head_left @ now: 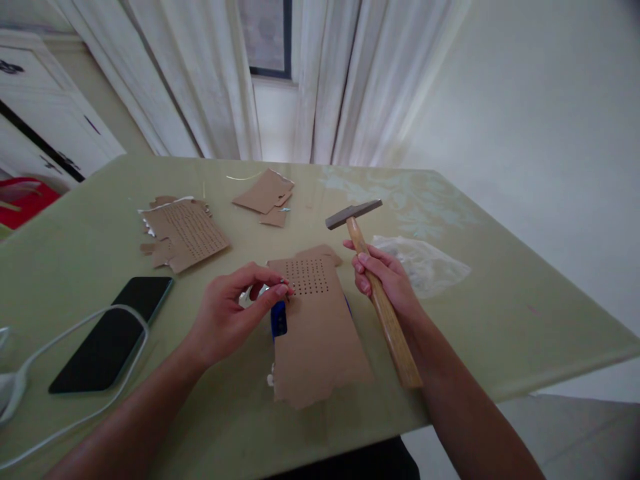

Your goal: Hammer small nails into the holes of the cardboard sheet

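My right hand (383,273) is wrapped round the wooden handle of a hammer (385,317), its narrow metal head raised above the table. My left hand (240,303) pinches thumb and forefinger together at the left edge of a brown cardboard piece (320,347). Whatever sits between those fingertips is too small to name. Rows of small holes run across the upper part of this cardboard, just right of the fingertips. Something blue (279,319) with a dark face shows at the cardboard's left edge, partly covered by it.
Another hole-punched cardboard piece (187,233) lies at the left, with torn cardboard scraps (265,192) further back. A clear plastic bag (425,267) rests to the right of the hammer. At the left are a black phone (113,340) and a white cable (75,340).
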`<state>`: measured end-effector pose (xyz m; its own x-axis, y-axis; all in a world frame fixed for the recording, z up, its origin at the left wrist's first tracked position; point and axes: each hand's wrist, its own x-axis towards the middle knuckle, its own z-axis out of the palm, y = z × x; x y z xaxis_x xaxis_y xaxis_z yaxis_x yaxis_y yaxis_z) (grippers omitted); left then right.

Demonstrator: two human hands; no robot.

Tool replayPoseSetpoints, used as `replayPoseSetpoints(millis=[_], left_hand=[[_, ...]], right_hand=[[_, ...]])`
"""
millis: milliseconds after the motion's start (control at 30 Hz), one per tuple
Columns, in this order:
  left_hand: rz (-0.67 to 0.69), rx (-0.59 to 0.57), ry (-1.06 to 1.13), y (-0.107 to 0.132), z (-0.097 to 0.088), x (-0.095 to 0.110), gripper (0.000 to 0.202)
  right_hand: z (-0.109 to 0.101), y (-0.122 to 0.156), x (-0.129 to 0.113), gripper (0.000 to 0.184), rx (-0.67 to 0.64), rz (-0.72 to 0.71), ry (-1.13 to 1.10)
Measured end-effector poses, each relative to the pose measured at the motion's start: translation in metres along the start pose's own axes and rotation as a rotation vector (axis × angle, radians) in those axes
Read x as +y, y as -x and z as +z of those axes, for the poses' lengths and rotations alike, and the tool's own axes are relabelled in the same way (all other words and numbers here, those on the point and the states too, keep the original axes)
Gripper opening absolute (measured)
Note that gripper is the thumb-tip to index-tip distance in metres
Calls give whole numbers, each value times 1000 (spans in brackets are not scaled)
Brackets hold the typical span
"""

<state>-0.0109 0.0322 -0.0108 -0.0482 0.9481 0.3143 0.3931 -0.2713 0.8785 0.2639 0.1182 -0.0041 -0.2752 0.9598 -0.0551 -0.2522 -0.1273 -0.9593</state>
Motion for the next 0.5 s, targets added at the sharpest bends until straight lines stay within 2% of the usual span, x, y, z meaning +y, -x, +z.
replayPoseSetpoints(millis=[500], left_hand=[[77,-19,-30,1,-2,-6,17]], right_hand=[[-2,0,1,33,-5,-25,-29]])
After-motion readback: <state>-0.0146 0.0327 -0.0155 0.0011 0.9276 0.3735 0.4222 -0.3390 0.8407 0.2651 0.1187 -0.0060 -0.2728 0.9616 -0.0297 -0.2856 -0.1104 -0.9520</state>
